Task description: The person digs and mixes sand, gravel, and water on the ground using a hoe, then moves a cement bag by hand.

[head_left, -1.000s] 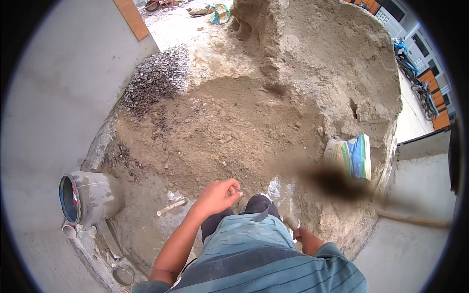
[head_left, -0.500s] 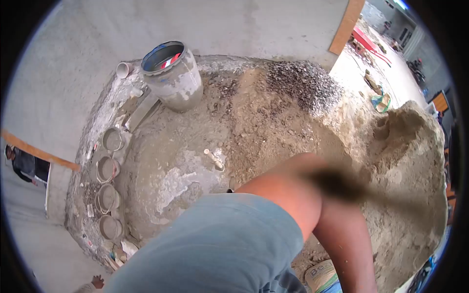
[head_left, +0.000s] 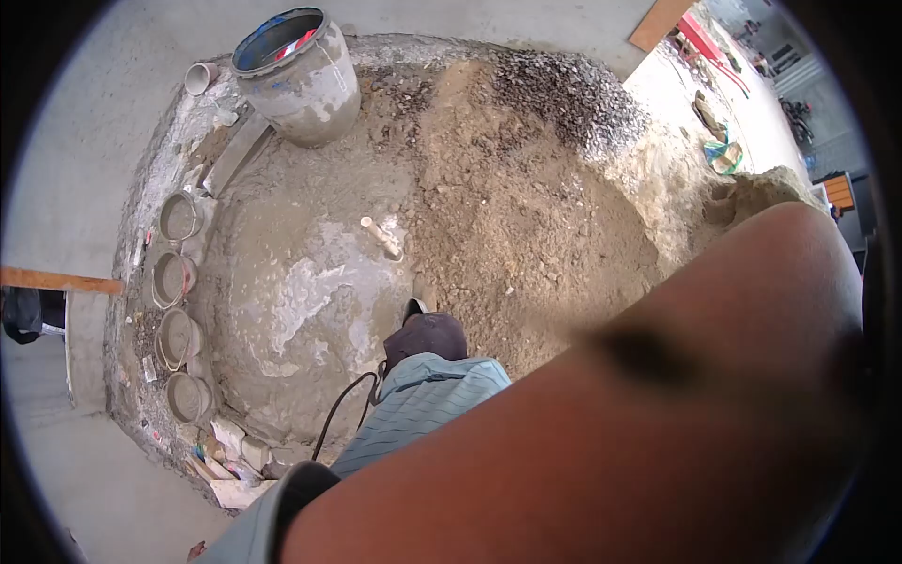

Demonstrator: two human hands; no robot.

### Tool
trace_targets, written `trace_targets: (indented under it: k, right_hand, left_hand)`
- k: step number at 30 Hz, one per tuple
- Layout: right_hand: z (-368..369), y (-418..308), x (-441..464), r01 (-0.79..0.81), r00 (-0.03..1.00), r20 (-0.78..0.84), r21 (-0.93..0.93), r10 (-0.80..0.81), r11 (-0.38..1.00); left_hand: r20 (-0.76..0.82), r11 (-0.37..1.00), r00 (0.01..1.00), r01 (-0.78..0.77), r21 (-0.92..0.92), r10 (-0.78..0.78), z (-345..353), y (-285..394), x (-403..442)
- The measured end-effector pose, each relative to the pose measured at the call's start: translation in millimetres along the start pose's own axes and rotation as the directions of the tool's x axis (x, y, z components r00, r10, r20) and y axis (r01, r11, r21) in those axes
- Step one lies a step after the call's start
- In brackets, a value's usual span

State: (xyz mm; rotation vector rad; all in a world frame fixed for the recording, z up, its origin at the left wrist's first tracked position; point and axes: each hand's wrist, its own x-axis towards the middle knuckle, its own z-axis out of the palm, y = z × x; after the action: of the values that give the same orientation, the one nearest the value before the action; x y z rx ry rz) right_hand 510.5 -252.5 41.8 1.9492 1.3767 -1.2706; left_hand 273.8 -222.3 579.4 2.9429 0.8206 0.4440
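My bare arm (head_left: 564, 451) stretches large across the lower right, bent at the elbow (head_left: 799, 235); which arm it is I cannot tell. Its hand lies outside the picture, and my other hand does not show either. Below me are my light blue shirt (head_left: 432, 381), a dark trouser leg (head_left: 427, 336) and a shoe tip (head_left: 413, 306). Wet grey mortar (head_left: 282, 244) spreads to the left of a brown heap of sand and gravel (head_left: 526, 216). A short pale stick or pipe (head_left: 381, 237) stands in the mortar.
A mortar-smeared barrel (head_left: 315, 94) stands by the wall. Several round buckets (head_left: 176, 338) line the left edge. Dark gravel (head_left: 573, 99) lies at the back, with a red wheelbarrow-like object (head_left: 705, 42) beyond. Bottom left, part of a hand (head_left: 196, 549) shows, apparently another person's.
My arm has swung up and right, now covering more of the lower right. The view has tilted, so the barrel and buckets sit higher and further left.
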Motion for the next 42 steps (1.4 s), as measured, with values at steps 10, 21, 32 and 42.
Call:
trace_targets:
  k: [10, 21, 32, 42]
  right_hand:
    - [34.6, 10.8, -22.7, -0.114, 0.993, 0.023, 0.088, 0.112, 0.99]
    - [75.9, 30.8, -63.1, -0.4, 0.915, 0.189, 0.287, 0.358, 0.87]
    - [191.6, 116.5, -10.7, -0.509, 0.852, 0.391, 0.454, 0.349, 0.731]
    - [168.1, 139.7, -11.2, -0.355, 0.934, 0.28, 0.664, 0.222, 0.658]
  left_hand:
    - [0.095, 0.991, 0.987, -0.13, -0.028, 0.132, 42.6, 4.2, 12.7]
    - [0.507, -0.406, -0.112, 0.754, -0.517, -0.854, 402.0, -104.5, -486.8]
    - [0.714, -0.775, -0.444, 0.593, -0.219, -0.541, 362.3, -36.6, -562.4]
    - [0.49, -0.225, 0.217, 0.685, -0.692, -0.844, 377.9, -133.2, -358.8]
